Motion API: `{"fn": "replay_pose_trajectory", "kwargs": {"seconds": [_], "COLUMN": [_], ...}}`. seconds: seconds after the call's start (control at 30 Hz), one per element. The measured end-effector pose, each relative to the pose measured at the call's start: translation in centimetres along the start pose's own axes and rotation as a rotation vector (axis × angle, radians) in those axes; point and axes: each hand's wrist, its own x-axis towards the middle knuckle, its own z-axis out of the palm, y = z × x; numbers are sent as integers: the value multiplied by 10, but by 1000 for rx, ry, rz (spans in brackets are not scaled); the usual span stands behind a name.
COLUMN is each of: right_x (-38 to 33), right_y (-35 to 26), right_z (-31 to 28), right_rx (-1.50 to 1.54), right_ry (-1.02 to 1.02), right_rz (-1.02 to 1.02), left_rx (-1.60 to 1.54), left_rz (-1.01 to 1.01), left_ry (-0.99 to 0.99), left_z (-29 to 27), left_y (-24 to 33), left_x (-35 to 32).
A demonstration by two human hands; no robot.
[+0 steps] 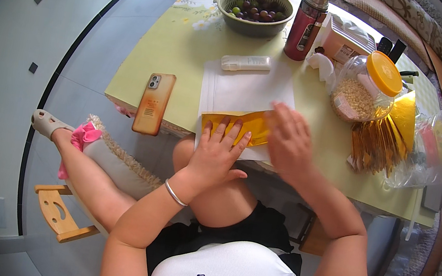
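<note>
A folded strip of gold foil paper (257, 126) lies over white paper sheets (234, 94) at the table's near edge. My left hand (217, 152) rests flat on the strip with its fingers spread, pressing its left part. At the strip's right end is my right hand (290, 141), its fingers stretched out and slightly smeared. Whether the right fingertips touch the foil, I cannot tell. A white tube-shaped bottle (246, 63) lies on its side at the sheets' far end. To the right, a bundle of folded gold foil pieces (379, 142) fans out.
A phone (154, 103) lies at the table's left edge. Farther back stand a basket of grapes (251, 29), a red thermos (306, 29) and a tissue box (347, 42). A yellow-lidded jar (350, 98) and a large clear jar (435, 153) flank the foil bundle.
</note>
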Motion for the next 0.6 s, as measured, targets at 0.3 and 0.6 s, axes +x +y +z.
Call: {"fn": "replay_pose_trajectory", "kwargs": {"seconds": [0.3, 0.6], "right_x": [-34, -39], "right_y": [-10, 15], "right_z": [6, -9], "right_rx": [111, -28], "right_ry": [-418, -356], "right_rz": [11, -10], "left_rx": [37, 170], "left_rz": [-134, -120], "left_ry": [-143, 187], "left_z": [1, -10], "left_y": [-5, -21], "left_x": [-22, -19]}}
